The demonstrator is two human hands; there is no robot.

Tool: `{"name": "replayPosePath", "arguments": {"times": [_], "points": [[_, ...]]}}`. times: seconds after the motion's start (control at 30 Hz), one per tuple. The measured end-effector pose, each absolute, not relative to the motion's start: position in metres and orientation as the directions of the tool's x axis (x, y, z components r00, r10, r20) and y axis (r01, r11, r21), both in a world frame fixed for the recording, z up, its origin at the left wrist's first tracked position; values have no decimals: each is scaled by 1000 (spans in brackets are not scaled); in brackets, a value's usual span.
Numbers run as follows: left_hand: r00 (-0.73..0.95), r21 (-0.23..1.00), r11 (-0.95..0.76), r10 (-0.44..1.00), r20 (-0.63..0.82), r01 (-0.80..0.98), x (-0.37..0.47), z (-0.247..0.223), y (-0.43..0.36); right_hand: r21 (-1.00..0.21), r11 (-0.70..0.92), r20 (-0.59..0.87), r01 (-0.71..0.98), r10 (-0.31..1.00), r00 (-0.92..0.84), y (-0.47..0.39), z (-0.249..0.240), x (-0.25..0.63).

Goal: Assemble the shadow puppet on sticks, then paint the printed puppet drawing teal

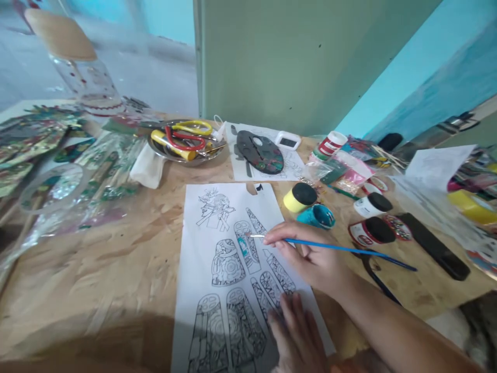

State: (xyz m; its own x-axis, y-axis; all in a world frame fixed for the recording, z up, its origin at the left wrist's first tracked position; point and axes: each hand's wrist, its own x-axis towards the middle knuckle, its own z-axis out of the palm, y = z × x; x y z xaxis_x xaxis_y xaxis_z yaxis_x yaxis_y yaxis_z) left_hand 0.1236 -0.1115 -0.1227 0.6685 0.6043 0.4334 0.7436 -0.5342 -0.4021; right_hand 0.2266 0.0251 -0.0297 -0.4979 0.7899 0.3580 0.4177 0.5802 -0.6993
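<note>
A white sheet (194,217) printed with black patterned outlines lies on the wooden table. My right hand (310,254) pinches a blue paintbrush (345,248), its tip touching an upper rounded shape that has a small teal patch. Flat on the lower right part of the sheet rests my left hand (297,334), fingers stretched out. Just right of the sheet stand an open teal paint jar (316,216) and a yellow paint jar (295,199) with a black lid.
Behind the sheet are a dark palette (260,152) and a metal dish (186,155) with scissors. White (368,205) and red-labelled (368,231) jars and a long black object (435,246) lie right. Plastic-wrapped items (97,176) cover the left; a glass bottle (83,77) stands behind.
</note>
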Motion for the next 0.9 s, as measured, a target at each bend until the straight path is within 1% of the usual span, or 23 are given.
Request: {"name": "replayPosePath", "arguments": {"times": [0.1,0.17,0.3,0.47,0.67,0.9], "points": [[670,-388,-548,632,390,742,123,-118,-115,-729,539,325,422,815,-479,27,-42,221],[673,-375,-560,642,367,739,124,-116,-117,-729,534,330,429,823,-462,28,-46,221],[675,-352,-578,661,327,736,126,-112,-118,-703,565,365,432,808,-462,27,-48,220],[674,-345,-583,684,279,735,127,-104,-119,-666,584,364,463,797,-481,26,-50,220],[671,-353,-577,690,271,736,127,-101,-118,-600,649,376,468,745,-551,27,-47,218],[674,-360,-578,689,266,732,126,-100,-118,-573,660,367,487,737,-567,27,-45,217]]}}
